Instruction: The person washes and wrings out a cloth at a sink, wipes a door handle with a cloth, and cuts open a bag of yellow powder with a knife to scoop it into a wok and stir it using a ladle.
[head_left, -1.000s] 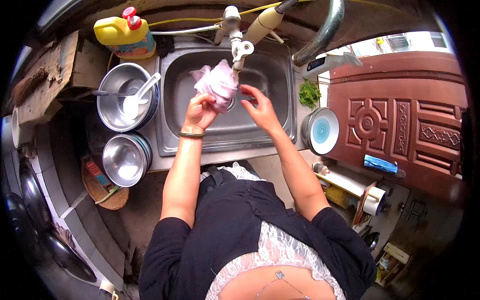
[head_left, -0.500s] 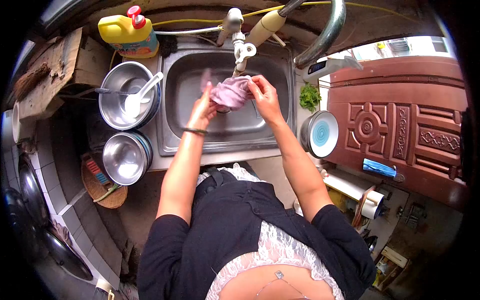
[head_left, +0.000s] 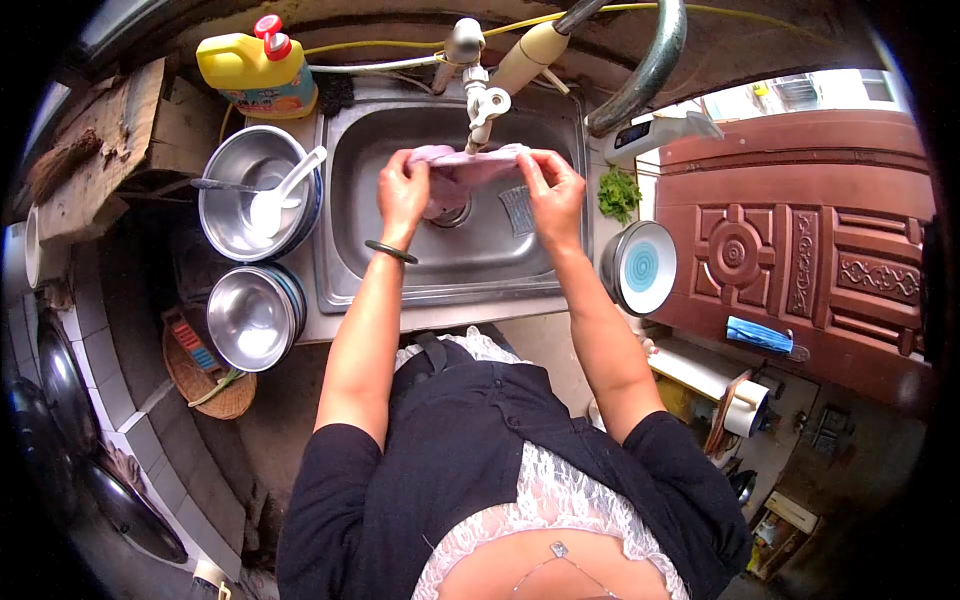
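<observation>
A pink cloth is stretched sideways over the metal sink, just below the spout of the white tap. My left hand is closed on the cloth's left end, and part of the cloth hangs down beside it over the drain. With fingertips pinched, my right hand grips the right end. On the sink floor near the right hand lies a small greyish patterned piece; I cannot tell what it is.
Left of the sink stand a metal basin holding a white ladle, stacked metal bowls, and a yellow jug behind. To the right are green leaves, a blue-and-white dish and a brown carved door.
The bunched cloth has been spread out sideways between my hands. My right hand has moved to the right, my left hand slightly left, and the patterned piece in the sink now shows more fully.
</observation>
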